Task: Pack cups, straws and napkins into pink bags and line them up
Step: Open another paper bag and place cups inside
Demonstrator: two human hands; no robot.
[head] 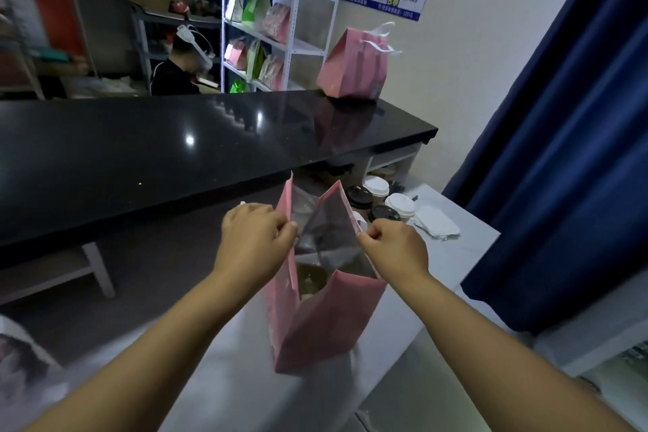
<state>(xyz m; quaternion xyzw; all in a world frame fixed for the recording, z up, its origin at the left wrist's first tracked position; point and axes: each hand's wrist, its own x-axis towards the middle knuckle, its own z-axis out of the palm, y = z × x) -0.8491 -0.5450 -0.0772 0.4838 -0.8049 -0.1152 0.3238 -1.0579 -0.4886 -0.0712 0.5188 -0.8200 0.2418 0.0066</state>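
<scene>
A pink paper bag (315, 330) stands open on the grey work table (403, 309) in front of me. My left hand (254, 238) pinches its left rim and my right hand (396, 249) pinches its right rim, holding the mouth apart. Something brownish, perhaps a cup, shows at the bottom inside. Behind the bag stand several lidded cups (382, 198), some with white lids and some with black. White napkins (436, 226) lie to their right. A second pink bag (354, 68) with white ribbon handles stands on the black counter's far right end.
The glossy black counter (157, 147) runs across the scene above the table. A white shelf rack (266, 14) with pink and green bags stands behind it. A person sits beyond the counter at left. A dark blue curtain (568, 151) hangs at right.
</scene>
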